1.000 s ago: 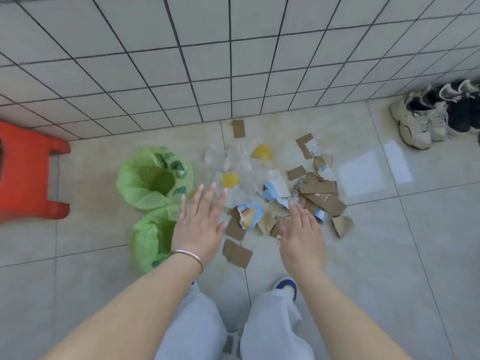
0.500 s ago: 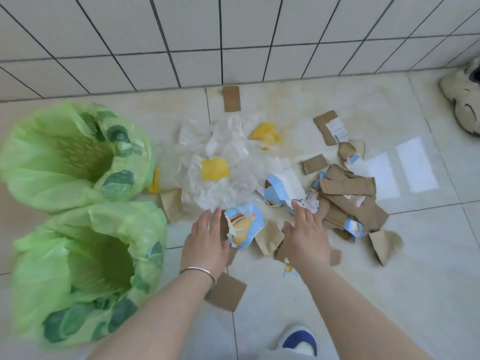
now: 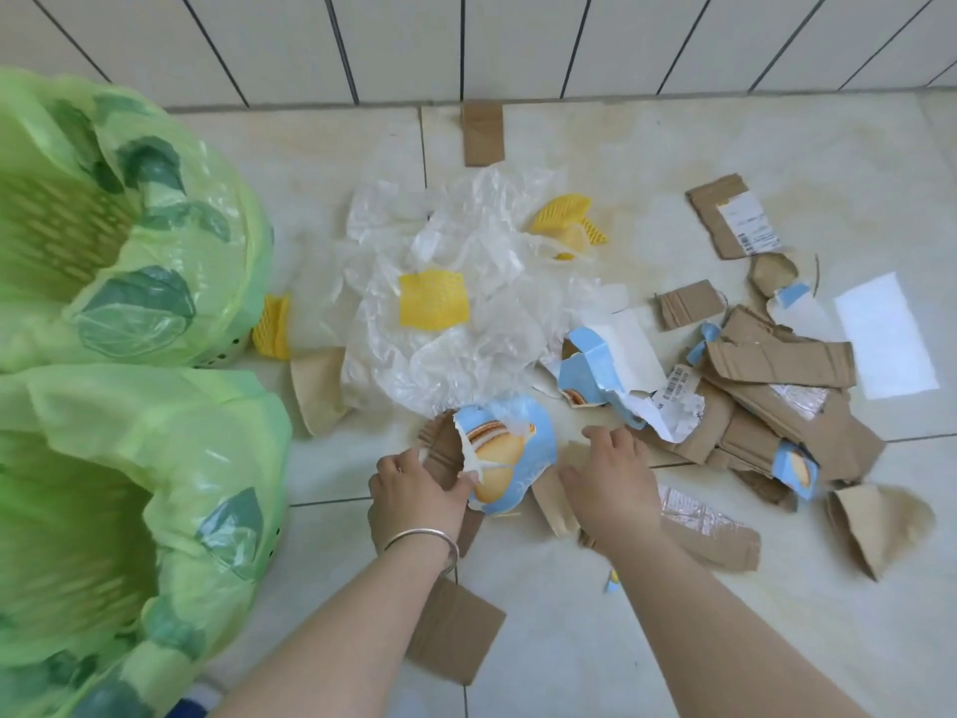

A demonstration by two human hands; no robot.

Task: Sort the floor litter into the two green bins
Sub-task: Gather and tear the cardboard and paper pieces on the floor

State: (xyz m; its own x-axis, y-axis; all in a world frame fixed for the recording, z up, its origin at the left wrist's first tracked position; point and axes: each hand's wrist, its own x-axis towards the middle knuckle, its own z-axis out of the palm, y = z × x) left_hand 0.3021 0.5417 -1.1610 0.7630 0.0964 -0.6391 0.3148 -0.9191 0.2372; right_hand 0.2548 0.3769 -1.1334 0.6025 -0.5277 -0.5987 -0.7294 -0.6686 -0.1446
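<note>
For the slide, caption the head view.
Left hand pinches a torn blue biscuit wrapper; right hand reaches into brown cardboard scraps beside two green-lined bins.

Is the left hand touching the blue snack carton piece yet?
Touching. The head view shows the left hand pinching the torn edge of the blue snack carton piece, fingers overlapping its lower left side.

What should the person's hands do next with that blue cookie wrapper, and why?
Probably lift it clear and carry it to a green bin. The left hand already pinches the blue cookie wrapper at its edge, the right hand rests on cardboard pieces, and both bins stand open close by.
</note>
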